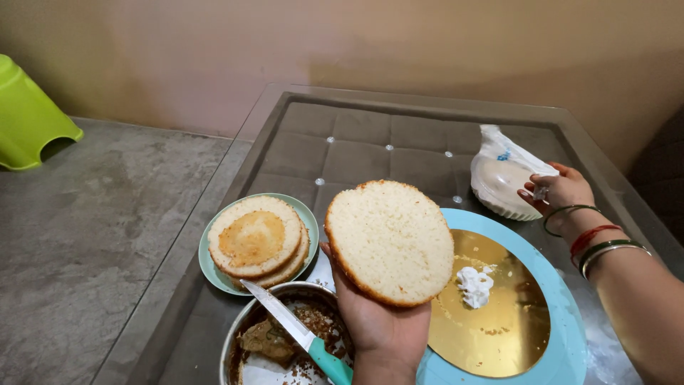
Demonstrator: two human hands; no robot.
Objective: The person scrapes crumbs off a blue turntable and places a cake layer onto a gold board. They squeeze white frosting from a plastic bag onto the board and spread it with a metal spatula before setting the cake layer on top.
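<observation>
A round sponge layer [390, 242], pale crumb side up with a browned edge, lies flat on the left hand [381, 324], whose palm and fingers are spread under it rather than closed around it. It hangs above the near edge of the table, between the steel bowl and the turntable.

Just right of it sits a light blue turntable [563, 335] bearing a gold cake board [499, 335], with a small dab of white cream [474, 286] near the board's middle and a few crumbs around it.

Farther right, the right hand [559, 194] (bangles on the wrist) rests against a white ridged bowl [499, 182] covered with thin plastic; its fingers curl at the bowl's side, but whether they actually grip it cannot be told.

Left of the held layer, a green plate [214, 274] carries two more sponge layers [256, 242] stacked, the top one browned in the centre. In front of that stands a steel bowl [239, 342] with brown scraps, and a knife [296, 329] with a teal handle lies across its rim.

All this is on a glass-topped table [399, 121]; a lime green stool [28, 117] stands on the floor at far left.
</observation>
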